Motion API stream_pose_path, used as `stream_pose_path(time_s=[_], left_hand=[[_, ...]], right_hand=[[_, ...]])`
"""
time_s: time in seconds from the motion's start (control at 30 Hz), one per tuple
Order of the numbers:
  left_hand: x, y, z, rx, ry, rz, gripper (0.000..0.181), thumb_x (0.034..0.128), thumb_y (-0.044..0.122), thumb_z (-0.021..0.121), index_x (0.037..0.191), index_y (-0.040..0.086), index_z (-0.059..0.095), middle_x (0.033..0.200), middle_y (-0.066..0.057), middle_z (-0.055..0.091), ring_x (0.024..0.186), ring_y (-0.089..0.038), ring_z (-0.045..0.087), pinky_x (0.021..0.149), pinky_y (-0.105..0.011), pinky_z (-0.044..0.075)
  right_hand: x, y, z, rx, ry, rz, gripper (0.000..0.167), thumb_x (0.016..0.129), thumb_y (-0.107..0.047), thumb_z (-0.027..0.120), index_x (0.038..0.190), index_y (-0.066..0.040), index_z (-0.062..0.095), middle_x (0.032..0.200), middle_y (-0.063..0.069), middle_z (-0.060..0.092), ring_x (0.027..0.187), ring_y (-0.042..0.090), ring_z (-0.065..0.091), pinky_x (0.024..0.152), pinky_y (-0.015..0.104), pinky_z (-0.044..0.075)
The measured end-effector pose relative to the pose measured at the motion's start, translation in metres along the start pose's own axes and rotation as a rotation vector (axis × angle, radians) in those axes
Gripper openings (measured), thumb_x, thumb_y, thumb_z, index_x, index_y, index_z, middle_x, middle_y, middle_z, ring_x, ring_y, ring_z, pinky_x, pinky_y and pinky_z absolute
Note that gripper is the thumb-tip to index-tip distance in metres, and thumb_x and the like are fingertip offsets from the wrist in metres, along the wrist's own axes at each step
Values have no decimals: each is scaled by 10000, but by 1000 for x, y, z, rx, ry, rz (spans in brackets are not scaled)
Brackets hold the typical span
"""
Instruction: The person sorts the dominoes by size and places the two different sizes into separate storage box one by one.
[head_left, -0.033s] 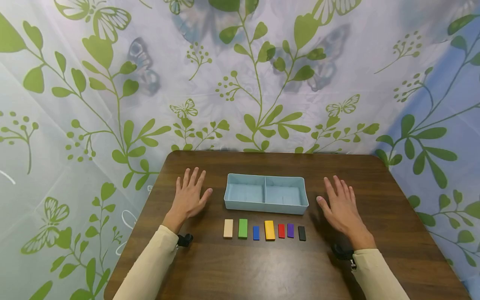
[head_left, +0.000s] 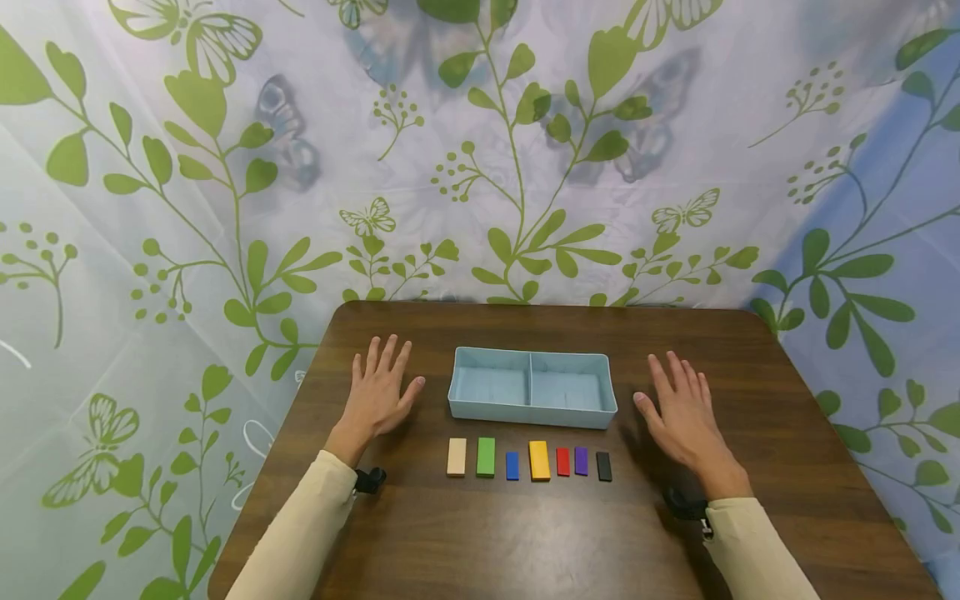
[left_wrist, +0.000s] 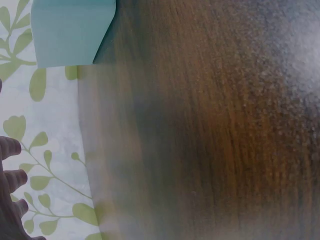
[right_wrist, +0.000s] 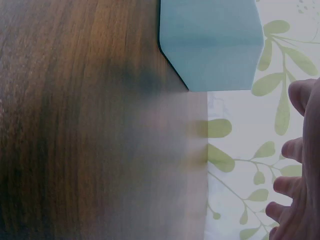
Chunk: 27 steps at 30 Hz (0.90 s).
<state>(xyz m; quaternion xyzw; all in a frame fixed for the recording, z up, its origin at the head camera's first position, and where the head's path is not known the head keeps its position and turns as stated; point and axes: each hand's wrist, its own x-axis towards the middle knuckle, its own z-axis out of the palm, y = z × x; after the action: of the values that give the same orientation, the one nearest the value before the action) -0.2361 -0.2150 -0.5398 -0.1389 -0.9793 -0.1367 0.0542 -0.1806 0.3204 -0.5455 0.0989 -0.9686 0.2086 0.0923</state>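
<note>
Centre stage: here sits the pale blue rectangular tray point(head_left: 531, 414), a divider making two compartments, on my dark brown wood-grain bench point(head_left: 480, 542).
Front row: just on my side of the tray, lying flat and apart, left to right: rectangular beige block point(head_left: 456, 457), green block point(head_left: 486, 457), blue block point(head_left: 512, 466), yellow block point(head_left: 539, 461), red block point(head_left: 562, 462), purple block point(head_left: 581, 461), black block point(head_left: 603, 467)!
Left hand point(head_left: 375, 400): off the tray's left end, fingers point(head_left: 387, 353) spread, released.
Right hand point(head_left: 684, 417): off the right end, fingers extended, released too.
Palms: touching the bench or just above, I cannot tell.
Arms: cream sleeves point(head_left: 300, 533), a black band point(head_left: 370, 481) at each wrist.
Backdrop: pale sheet point(head_left: 450, 225), green leaves and butterflies all over.
</note>
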Motion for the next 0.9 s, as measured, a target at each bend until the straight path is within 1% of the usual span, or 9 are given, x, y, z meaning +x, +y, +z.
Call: stream_pose_path(time_s=[0.13, 0.3, 0.43, 0.57, 0.7, 0.8, 0.9], left_hand=[[-1, 0, 0, -2, -2, 0, 782, 1136, 583, 441, 1743, 112, 295, 1825, -207, 184, 1706, -461, 24, 1295, -788, 65], [-2, -1, -1, -25, -10, -5, 777, 1145, 586, 403, 1757, 131, 256, 1829, -200, 175, 1709, -451, 5, 1299, -781, 54], [-2, -1, -3, -59, 11, -2, 771, 1150, 571, 402, 1760, 127, 242, 1833, -195, 162, 1707, -458, 15, 1297, -783, 63], [-1, 1, -5, -111, 46, 10, 760, 1152, 549, 415, 1752, 109, 260, 1825, -199, 193, 1702, -465, 62, 1295, -780, 103], [0, 3, -6, -190, 93, 25, 731, 1152, 497, 444, 1729, 70, 310, 1804, -207, 259, 1692, -468, 132, 1292, -775, 149], [2, 6, -6, -291, 133, 40, 697, 1153, 446, 459, 1711, 46, 342, 1782, -221, 306, 1683, -467, 178, 1305, -747, 167], [5, 9, -6, -411, 175, 65, 658, 1160, 391, 457, 1706, 41, 352, 1768, -226, 338, 1677, -459, 208, 1321, -707, 179]], right_hand=[[0, 0, 0, 8, 0, -1, 760, 1161, -449, 462, 1747, -44, 197, 1763, 369, 158, 1626, 609, 115, 1327, 717, -24], [0, 1, -1, 22, 10, -9, 749, 1163, -428, 465, 1744, -37, 200, 1758, 371, 165, 1621, 611, 130, 1335, 704, -24], [0, 1, -1, 46, 27, -31, 743, 1160, -403, 488, 1736, -21, 217, 1746, 377, 192, 1607, 619, 167, 1326, 724, 42], [-2, 1, -3, 86, 33, -47, 742, 1158, -382, 507, 1732, -6, 223, 1745, 373, 207, 1589, 637, 198, 1302, 753, 108], [-4, -1, -5, 139, 30, -51, 748, 1156, -369, 526, 1733, -4, 220, 1773, 332, 195, 1597, 625, 203, 1261, 787, 175], [-5, -4, -7, 174, 30, -44, 763, 1142, -376, 563, 1738, -32, 233, 1796, 270, 199, 1608, 592, 223, 1212, 815, 241], [-6, -8, -10, 198, 30, -41, 778, 1126, -376, 600, 1751, -90, 237, 1806, 226, 217, 1603, 575, 263, 1177, 826, 282]])
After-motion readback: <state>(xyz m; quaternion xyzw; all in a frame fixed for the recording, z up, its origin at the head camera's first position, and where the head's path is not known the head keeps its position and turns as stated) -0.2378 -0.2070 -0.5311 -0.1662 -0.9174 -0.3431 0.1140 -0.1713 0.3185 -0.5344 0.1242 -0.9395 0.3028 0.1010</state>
